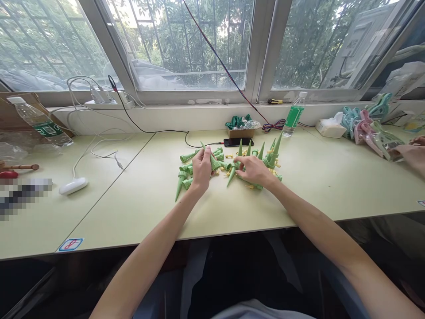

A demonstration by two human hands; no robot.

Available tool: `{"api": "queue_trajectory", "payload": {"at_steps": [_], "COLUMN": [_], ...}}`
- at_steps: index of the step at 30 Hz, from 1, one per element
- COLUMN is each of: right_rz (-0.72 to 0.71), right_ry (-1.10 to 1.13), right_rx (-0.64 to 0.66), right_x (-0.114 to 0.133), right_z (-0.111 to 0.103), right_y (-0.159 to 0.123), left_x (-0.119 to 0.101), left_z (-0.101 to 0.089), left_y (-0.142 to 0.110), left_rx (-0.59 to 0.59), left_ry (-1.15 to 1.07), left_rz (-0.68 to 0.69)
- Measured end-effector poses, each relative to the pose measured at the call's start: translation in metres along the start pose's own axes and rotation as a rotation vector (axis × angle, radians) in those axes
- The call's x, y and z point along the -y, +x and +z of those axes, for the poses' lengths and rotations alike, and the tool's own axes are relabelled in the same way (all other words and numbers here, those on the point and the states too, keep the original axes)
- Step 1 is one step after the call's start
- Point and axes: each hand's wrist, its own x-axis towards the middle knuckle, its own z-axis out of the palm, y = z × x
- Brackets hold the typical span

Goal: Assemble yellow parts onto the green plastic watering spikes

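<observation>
Bare forearms (159, 243) come in from seven and five o'clock over the bench (318, 177). The left hand (201, 169) pinches a green spike (215, 164) between thumb and fingers; the right hand (254, 169) curls its fingertips at a second spike (231, 176), though whether it grips cannot be told. Toward nine o'clock lie loose spikes (180, 184) on which no yellow can be made out; toward three o'clock, standing spikes (276, 150) crowd together, yellow bits (278, 165) beside some. Judging by that split, work looks partway: the three-o'clock group seems further along, while the nine-o'clock ones and the pinched one likely remain.
</observation>
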Motion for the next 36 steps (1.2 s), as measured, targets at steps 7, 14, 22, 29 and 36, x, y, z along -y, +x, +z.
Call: {"api": "queue_trajectory", "payload": {"at_steps": [7, 14, 22, 29, 36], "right_rz": [-0.08, -0.07, -0.177, -0.226, -0.23], "right_ry": [-0.029, -0.043, 0.033, -0.069, -0.17], "right_rx": [0.003, -0.021, -0.115, 0.048, 0.117], "right_x": [0.0, -0.001, 0.012, 0.026, 0.037], "right_z": [0.002, 0.004, -0.009, 0.004, 0.02], "right_y": [0.001, 0.001, 0.01, 0.045, 0.073], "left_x": [0.001, 0.001, 0.0, 0.002, 0.007], "left_z": [0.0, 0.0, 0.002, 0.002, 0.002], "left_y": [0.001, 0.0, -0.006, -0.005, -0.004], "left_rx": [-0.003, -0.014, -0.084, -0.128, -0.124], "left_ry": [0.009, 0.016, 0.127, 0.171, 0.194], "left_rz": [-0.005, 0.005, 0.138, 0.203, 0.221]}}
